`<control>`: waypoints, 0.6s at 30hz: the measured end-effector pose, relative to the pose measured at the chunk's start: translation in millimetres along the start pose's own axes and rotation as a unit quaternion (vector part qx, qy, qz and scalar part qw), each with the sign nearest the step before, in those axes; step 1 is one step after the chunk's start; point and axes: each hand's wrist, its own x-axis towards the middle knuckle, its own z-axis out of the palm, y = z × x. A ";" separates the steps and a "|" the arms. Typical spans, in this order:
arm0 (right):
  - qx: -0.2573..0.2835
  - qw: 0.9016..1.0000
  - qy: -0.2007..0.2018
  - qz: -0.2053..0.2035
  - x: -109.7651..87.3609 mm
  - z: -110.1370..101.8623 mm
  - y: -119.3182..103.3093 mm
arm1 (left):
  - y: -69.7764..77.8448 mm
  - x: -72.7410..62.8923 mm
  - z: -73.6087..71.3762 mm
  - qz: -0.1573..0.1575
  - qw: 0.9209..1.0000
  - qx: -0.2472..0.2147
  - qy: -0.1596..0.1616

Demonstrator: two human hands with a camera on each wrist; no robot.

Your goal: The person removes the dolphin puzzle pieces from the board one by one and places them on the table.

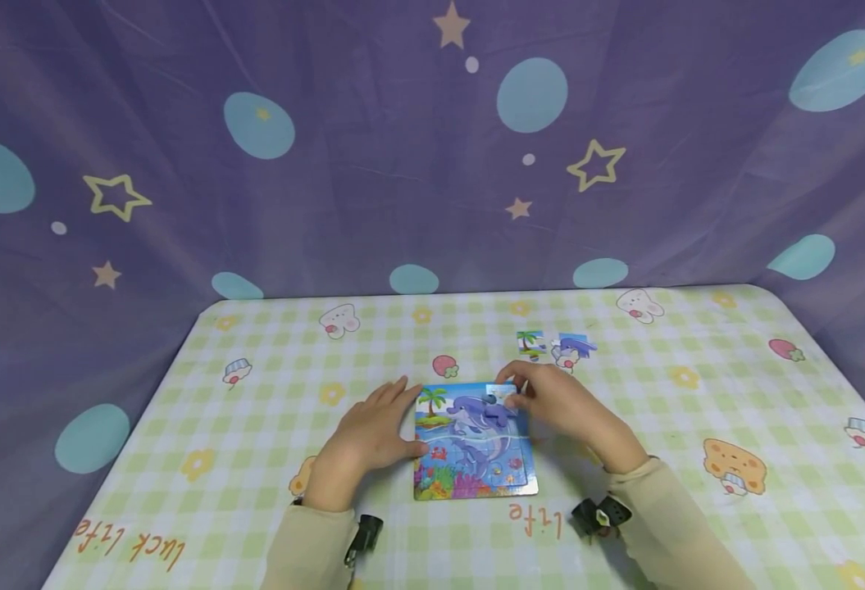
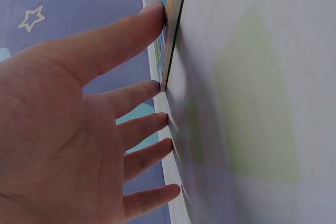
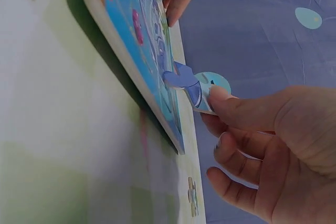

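A jigsaw puzzle board (image 1: pixel 469 459) with dolphins, a palm tree and coral lies on the table. My left hand (image 1: pixel 375 430) is spread at its left side, the thumb (image 2: pixel 149 22) resting on the board's edge and the other fingers extended, down near the cloth. Between thumb and fingers, my right hand (image 1: pixel 561 401) pinches a blue-and-white puzzle piece (image 3: pixel 191 87). In the right wrist view the piece is tilted over the board's upper right part, its knobbed end close to the surface. The fingertips behind it are partly hidden.
Beyond the board lie two loose puzzle pieces, one with a palm tree (image 1: pixel 530 342) and one with a blue dolphin part (image 1: pixel 578 345). A green checked tablecloth (image 1: pixel 270 451) covers the table. Behind it hangs a purple curtain (image 1: pixel 373 205) with stars and ovals.
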 end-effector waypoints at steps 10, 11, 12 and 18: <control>-0.013 1.000 0.008 -0.003 -0.2 -8.6 5.9 | -0.2 0.4 0.3 0.001 1.000 0.001 0.001; -0.014 1.000 0.011 -0.003 -0.4 -9.9 6.3 | -0.3 0.3 0.1 0.001 1.000 0.002 0.001; -0.016 1.000 0.014 -0.004 -0.5 -11.1 7.1 | -0.2 0.5 0.3 0.001 1.000 0.001 0.001; -0.013 1.000 0.025 0.002 -0.3 -18.3 11.6 | 0.2 0.0 -0.2 0.001 1.000 0.001 0.002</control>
